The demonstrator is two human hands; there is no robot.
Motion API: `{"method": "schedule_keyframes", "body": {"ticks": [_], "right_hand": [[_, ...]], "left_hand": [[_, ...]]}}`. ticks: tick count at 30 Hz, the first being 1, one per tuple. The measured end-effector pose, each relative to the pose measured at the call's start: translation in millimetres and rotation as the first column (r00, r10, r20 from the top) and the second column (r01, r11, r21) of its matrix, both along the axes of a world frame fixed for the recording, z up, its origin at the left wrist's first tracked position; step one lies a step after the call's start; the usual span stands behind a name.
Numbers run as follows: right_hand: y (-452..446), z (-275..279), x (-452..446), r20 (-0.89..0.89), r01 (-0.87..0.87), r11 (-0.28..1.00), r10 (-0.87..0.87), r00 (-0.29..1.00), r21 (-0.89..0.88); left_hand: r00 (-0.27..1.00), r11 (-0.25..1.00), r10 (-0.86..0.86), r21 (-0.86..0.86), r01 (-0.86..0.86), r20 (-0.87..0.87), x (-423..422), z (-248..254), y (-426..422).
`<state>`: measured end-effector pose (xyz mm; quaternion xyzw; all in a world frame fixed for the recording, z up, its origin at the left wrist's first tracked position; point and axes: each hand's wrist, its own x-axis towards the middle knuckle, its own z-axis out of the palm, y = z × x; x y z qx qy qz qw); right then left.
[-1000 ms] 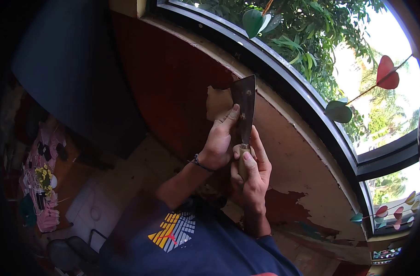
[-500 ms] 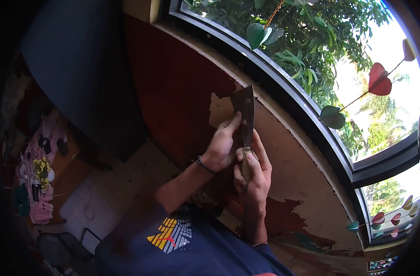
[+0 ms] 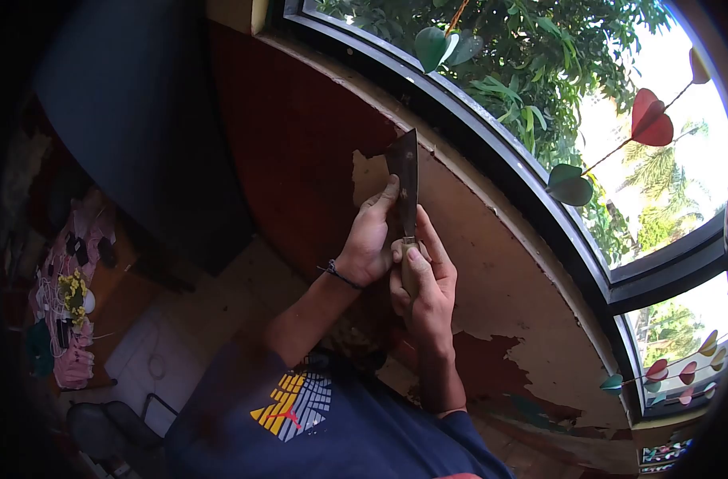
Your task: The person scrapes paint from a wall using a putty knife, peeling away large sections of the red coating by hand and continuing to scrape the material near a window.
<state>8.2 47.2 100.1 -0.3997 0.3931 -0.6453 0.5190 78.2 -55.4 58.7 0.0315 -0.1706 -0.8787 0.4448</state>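
A putty knife (image 3: 408, 177) with a wide metal blade and a worn handle points up against the wall under the window. My right hand (image 3: 429, 295) is wrapped round the handle, its thumb on top and one finger stretched along the blade's base. At the blade's left edge, the thumb of my left hand (image 3: 368, 243) presses on the metal; the other fingers are partly hidden behind it. Dark red paint (image 3: 292, 120) covers the wall to the left. A ragged-edged beige patch (image 3: 369, 180) shows beside the blade, and stripped wall (image 3: 483, 263) stretches to the right.
A black window frame (image 3: 491, 136) runs diagonally above the wall, with paper heart garlands (image 3: 651, 120) hanging before it. On the left stands a wooden table (image 3: 124, 295) bearing a pink cloth (image 3: 75, 359) and small items. A dark chair (image 3: 108, 427) is at the lower left.
Both hands and the putty knife have shifted slightly left and up in view. The window and wall have also moved a little left. The grip looks the same.
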Motion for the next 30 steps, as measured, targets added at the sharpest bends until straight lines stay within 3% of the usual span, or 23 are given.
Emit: {"method": "schedule_keyframes", "body": {"ticks": [3,5,6,9,16,17,19,23,25,26,30], "right_hand": [[3,-16,0,-0.051,0.021,0.999,-0.023,0.998,-0.045],[0,-19,-2,-0.035,0.061,0.997,-0.063,0.997,-0.051],[-7,-13,-4,-0.043,0.042,0.998,-0.044,0.998,-0.043],[-10,1,-1,0.002,-0.013,0.998,0.013,1.0,-0.054],[-7,2,-4,0.041,0.007,1.0,-0.007,0.999,-0.011],[-9,11,-3,0.076,-0.013,1.0,0.013,0.997,0.012],[-7,18,-5,0.106,-0.028,0.999,0.026,0.994,0.018],[1,15,-6,0.162,-0.068,0.998,0.064,0.985,0.016],[1,15,-10,0.261,-0.098,0.995,0.098,0.96,-0.013],[-5,15,-11,0.225,-0.077,0.997,0.079,0.971,-0.02],[-6,24,-14,0.18,-0.082,0.996,0.076,0.981,0.028]], "left_hand": [[0.994,1.0,0.03,0.002,-0.031,0.109,-3,-1,5],[0.977,0.985,0.146,0.064,-0.157,0.157,-11,0,4],[0.983,0.996,0.075,0.029,-0.081,0.165,-2,7,1],[0.997,0.999,0.053,0.006,-0.054,0.059,-1,4,-11],[0.989,0.994,0.072,0.067,-0.081,0.125,-7,13,-5],[0.996,0.994,-0.074,-0.073,0.078,0.049,4,8,-15],[0.996,0.999,-0.011,0.048,0.007,0.087,3,27,-4],[0.996,0.998,-0.067,0.001,0.067,0.056,3,17,-2],[0.998,0.991,-0.031,0.131,0.024,0.057,-4,19,0],[0.998,0.997,-0.054,0.06,0.055,-0.02,-6,15,-7],[1.0,1.0,-0.018,0.001,0.018,0.008,-3,19,-4]]}}
